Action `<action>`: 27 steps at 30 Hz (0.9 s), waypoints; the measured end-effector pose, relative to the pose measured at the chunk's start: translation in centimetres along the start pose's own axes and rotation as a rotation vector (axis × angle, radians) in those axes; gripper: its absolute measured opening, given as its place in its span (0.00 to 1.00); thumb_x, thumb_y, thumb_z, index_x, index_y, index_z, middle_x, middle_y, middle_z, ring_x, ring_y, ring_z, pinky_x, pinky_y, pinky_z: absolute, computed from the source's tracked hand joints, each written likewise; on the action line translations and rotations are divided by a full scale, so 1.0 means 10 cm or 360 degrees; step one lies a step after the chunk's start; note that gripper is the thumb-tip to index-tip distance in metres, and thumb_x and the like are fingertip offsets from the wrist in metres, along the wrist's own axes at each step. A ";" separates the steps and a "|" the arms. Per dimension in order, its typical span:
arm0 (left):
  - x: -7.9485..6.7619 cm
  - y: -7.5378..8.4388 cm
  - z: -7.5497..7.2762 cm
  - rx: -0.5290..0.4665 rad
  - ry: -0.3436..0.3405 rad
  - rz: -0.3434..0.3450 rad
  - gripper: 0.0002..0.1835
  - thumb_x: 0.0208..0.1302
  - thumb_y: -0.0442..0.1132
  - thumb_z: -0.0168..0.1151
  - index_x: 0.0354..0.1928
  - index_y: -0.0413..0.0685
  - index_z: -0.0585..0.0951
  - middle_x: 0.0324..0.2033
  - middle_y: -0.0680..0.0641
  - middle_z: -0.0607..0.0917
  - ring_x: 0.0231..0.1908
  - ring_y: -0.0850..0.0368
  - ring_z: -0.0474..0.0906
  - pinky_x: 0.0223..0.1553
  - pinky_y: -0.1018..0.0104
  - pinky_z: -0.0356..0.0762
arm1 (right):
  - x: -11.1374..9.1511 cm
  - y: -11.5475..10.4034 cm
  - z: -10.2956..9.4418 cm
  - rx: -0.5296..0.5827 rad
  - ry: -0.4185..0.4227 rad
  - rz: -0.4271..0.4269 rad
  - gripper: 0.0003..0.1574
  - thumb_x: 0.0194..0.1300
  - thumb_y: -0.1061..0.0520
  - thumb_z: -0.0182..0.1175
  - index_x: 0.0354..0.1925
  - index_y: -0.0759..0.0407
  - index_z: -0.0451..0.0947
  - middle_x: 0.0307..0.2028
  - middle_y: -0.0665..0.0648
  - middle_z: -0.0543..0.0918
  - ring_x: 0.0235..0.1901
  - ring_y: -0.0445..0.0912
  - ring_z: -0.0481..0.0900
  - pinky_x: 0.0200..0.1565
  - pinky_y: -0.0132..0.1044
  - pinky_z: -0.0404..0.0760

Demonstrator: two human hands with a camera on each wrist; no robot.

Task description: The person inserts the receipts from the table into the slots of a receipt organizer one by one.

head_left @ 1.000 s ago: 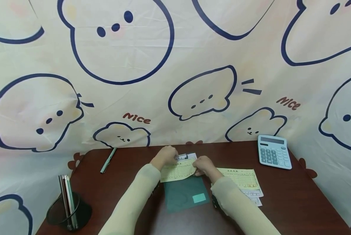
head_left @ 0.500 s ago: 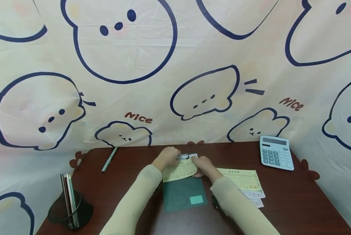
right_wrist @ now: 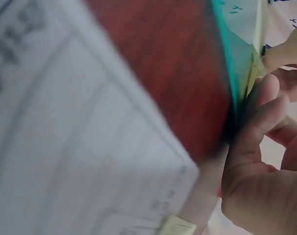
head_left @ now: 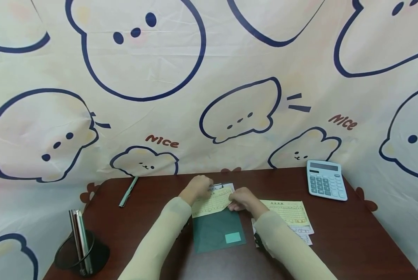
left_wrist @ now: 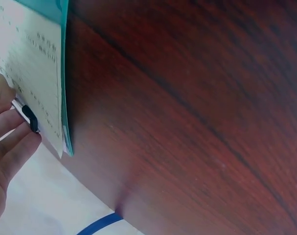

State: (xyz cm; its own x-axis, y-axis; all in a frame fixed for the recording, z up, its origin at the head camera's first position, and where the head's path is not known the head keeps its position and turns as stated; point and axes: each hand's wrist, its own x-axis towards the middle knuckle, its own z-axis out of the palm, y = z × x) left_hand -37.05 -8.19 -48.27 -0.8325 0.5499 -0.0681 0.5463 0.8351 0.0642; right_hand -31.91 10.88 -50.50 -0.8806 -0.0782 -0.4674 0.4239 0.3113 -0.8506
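Observation:
A yellow printed form (head_left: pixel 212 204) lies over the upper part of a dark green folder (head_left: pixel 217 229) bearing a pale green label. At the folder's top edge is a clip (left_wrist: pixel 30 117) with a black lever. My left hand (head_left: pixel 198 188) pinches this clip between thumb and fingers, as the left wrist view shows. The form's right side is bent up, and my right hand (head_left: pixel 245 201) pinches it there, close to the folder's edge. In the right wrist view my right thumb and index finger meet at the form's edge, my left hand (right_wrist: pixel 290 54) just beyond.
More forms (head_left: pixel 287 212), yellow over white, lie partly under my right forearm. A pale blue calculator (head_left: pixel 326 181) sits at the back right. A pen (head_left: pixel 128 192) lies at the back left, and a black mesh pen holder (head_left: pixel 98 252) with several pens stands nearer.
My right hand and forearm have shifted slightly right, and a white sheet's edge now shows left of the sleeve. The left hand stays at the clip. The head view has swayed a little.

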 end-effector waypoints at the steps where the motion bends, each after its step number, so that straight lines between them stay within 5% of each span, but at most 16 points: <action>1: 0.00 0.00 0.00 0.0006 0.0003 0.0007 0.09 0.51 0.34 0.64 0.36 0.48 0.83 0.24 0.54 0.79 0.23 0.61 0.67 0.28 0.68 0.67 | 0.00 0.01 0.00 0.0007 0.0008 0.0011 0.23 0.60 0.62 0.54 0.51 0.76 0.70 0.18 0.59 0.83 0.12 0.39 0.77 0.15 0.28 0.73; 6: 0.03 0.01 0.01 0.0041 0.0031 0.0061 0.06 0.53 0.35 0.62 0.34 0.48 0.82 0.23 0.55 0.78 0.22 0.61 0.65 0.28 0.68 0.66 | 0.00 0.03 -0.01 0.0005 0.0013 0.0067 0.33 0.61 0.62 0.53 0.59 0.82 0.60 0.21 0.61 0.84 0.15 0.42 0.81 0.18 0.30 0.77; 15: 0.01 -0.01 -0.04 -0.0024 -0.0030 0.0010 0.03 0.53 0.35 0.64 0.30 0.48 0.84 0.24 0.55 0.80 0.23 0.61 0.66 0.28 0.68 0.65 | -0.02 0.00 0.02 -0.0089 -0.0013 0.0060 0.33 0.65 0.61 0.48 0.62 0.82 0.56 0.23 0.62 0.85 0.17 0.44 0.82 0.21 0.34 0.80; 27: 0.05 -0.04 -0.07 -0.0119 -0.0091 -0.0015 0.15 0.54 0.32 0.62 0.15 0.50 0.70 0.23 0.54 0.74 0.19 0.62 0.57 0.24 0.68 0.58 | -0.01 0.00 0.05 -0.0124 0.0042 0.0102 0.26 0.64 0.59 0.47 0.52 0.80 0.67 0.22 0.61 0.85 0.15 0.43 0.81 0.19 0.34 0.79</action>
State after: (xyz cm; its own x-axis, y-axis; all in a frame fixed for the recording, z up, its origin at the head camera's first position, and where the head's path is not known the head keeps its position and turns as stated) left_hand -37.73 -8.24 -47.62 -0.8298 0.5436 -0.1258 0.5282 0.8380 0.1371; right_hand -31.70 10.42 -50.53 -0.8578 -0.0312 -0.5130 0.4627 0.3875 -0.7973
